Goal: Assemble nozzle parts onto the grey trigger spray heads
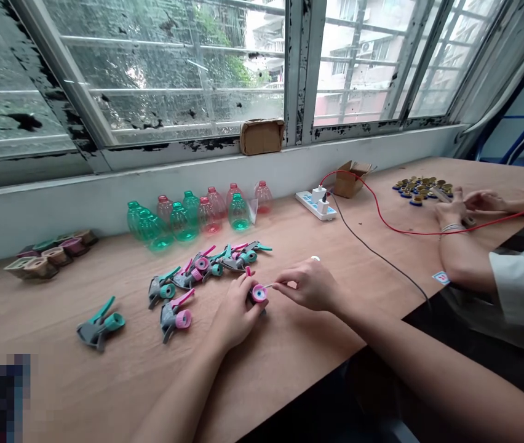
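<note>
My left hand (238, 314) is wrapped round a trigger spray head, its pink collar (259, 293) turned up towards me. Between the fingertips of my right hand (305, 284) is a thin pale tube (269, 285), pointing at the collar; whether its end is inside I cannot tell. More spray heads lie to the left: a grey one with a pink trigger (175, 315), a grey one with a teal trigger (100, 325), and a cluster (202, 267) in pink, teal and grey behind them.
Green bottles (183, 223) and red bottles (216, 203) stand along the wall. Stacked small containers (54, 255) sit far left. A power strip (316, 205), cables and a cardboard box (352, 179) are at the back. On the right, another person's hands (451, 209) work near gold-and-blue parts (421, 187).
</note>
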Motion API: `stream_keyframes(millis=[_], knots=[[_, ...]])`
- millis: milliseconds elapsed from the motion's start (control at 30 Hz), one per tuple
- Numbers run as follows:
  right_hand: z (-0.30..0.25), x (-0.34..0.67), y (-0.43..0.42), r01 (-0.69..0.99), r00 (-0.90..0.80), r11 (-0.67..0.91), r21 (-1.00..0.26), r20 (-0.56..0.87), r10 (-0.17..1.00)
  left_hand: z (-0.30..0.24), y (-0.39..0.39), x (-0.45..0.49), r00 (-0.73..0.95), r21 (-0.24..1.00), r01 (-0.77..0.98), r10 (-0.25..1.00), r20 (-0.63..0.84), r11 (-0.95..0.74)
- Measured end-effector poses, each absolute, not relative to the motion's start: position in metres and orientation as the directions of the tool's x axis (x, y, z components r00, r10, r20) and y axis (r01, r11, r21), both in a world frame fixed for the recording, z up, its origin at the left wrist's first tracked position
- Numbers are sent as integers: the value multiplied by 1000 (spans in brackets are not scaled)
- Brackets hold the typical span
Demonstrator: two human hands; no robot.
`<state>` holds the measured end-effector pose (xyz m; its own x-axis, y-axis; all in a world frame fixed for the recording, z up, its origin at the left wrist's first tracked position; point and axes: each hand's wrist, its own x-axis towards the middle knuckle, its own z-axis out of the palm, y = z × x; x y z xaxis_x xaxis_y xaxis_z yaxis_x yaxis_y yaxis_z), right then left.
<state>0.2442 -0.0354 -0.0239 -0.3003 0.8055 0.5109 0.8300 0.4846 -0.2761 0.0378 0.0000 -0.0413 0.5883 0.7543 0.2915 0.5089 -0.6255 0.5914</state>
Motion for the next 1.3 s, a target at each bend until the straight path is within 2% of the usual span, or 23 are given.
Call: stream_keyframes(millis=[133,267,433,667,767,833,1000,1067,1300], knots=[[2,234,-52,914,-371,405,-28,349,861,-42,-1,40,629,569,488,719,296,-661],[22,226,-59,915,-404,391,102,231,885,-42,-1,39,682,566,449,674,284,-692],[31,224,-67,924,-371,356,137,99,923,-41,-1,37,689,596,437,677,259,-673],[32,213,-77,946,-300,288,150,61,952,-45,1,39,694,586,436,670,265,-683],[30,211,-74,957,-274,264,125,80,958,-45,1,38,707,589,420,656,264,-690],[25,215,-69,970,-241,236,62,109,964,-46,1,37,718,587,402,640,274,-703],[4,235,-59,927,-265,303,-222,183,947,-47,3,35,740,581,365,606,293,-727],[-2,240,-59,896,-282,334,-292,207,937,-45,3,34,750,585,341,588,303,-736],[-13,245,-61,868,-325,404,-288,285,902,-38,0,32,769,606,333,580,269,-722]])
